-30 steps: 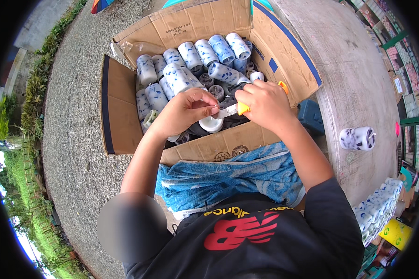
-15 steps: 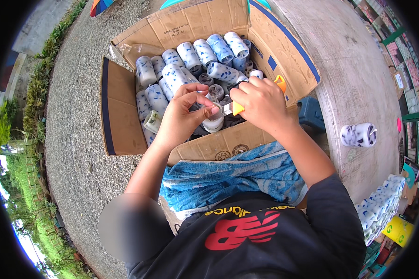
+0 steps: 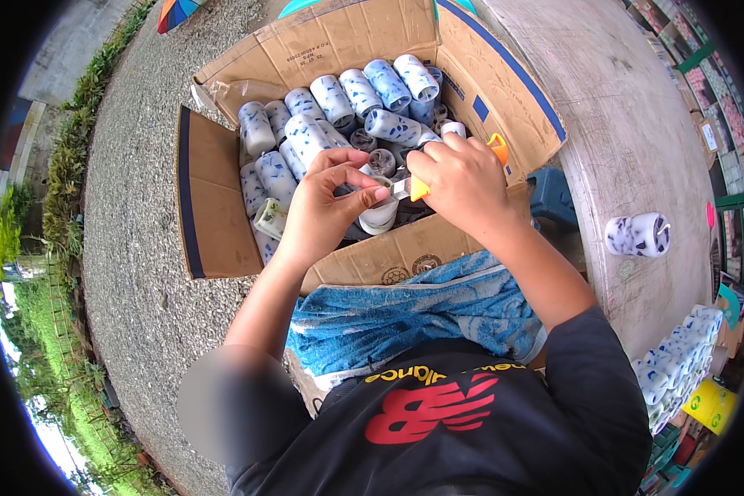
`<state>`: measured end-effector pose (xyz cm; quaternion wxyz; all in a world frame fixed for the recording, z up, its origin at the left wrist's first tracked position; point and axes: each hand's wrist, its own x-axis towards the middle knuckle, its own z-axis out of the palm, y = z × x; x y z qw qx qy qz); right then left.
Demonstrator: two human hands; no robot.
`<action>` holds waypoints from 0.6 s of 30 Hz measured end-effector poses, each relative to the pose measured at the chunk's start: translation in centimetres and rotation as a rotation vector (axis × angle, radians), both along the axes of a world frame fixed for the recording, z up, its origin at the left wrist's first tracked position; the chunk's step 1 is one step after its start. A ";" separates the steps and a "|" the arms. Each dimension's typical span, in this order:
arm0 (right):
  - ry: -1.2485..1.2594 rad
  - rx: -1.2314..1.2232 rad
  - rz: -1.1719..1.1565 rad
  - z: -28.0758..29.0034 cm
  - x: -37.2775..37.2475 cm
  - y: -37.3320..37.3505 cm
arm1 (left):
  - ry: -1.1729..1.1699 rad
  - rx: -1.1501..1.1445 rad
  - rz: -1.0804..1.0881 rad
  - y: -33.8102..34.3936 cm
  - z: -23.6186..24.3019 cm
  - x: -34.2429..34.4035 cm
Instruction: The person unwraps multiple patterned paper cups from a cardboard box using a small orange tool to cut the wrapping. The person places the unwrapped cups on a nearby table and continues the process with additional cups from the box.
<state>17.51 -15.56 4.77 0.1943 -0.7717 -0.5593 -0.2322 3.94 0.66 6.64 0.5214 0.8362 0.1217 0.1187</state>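
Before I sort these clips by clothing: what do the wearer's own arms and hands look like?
The left hand and right hand wear no gloves, and no watch, bracelet or ring shows. The forearms are uncovered. The right sleeve is short, plain and near-black, ending near the elbow. The left sleeve is dark too, but a blurred grey patch hides its edge.

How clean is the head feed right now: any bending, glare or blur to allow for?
Head view: soft, even daylight on the left hand, right hand and yellow-handled tool, but detail where they meet is too small to tell; fisheye bows the table edge, corners go black; glare washes out gaps in the greenery; grey blur masks part of the left sleeve.
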 end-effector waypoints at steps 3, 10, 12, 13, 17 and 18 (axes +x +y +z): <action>-0.016 -0.009 -0.063 -0.3 -0.1 -0.1 | -0.021 0.039 0.036 -0.4 0.1 0.0; -0.048 -0.007 -0.166 -0.7 0.2 -0.4 | -0.065 0.060 0.077 -0.8 -0.5 0.5; -0.063 -0.029 -0.238 -0.8 0.7 -0.6 | -0.078 0.045 0.076 -0.7 -0.8 0.6; -0.071 -0.055 -0.292 -0.9 1.2 -0.7 | -0.080 0.034 0.068 -0.7 -0.8 0.6; -0.056 -0.036 -0.355 -0.9 2.5 -1.7 | -0.147 0.042 0.024 0.5 -2.6 0.6; -0.054 -0.021 -0.358 -0.8 2.7 -2.0 | -0.116 -0.160 0.081 0.3 -2.4 0.7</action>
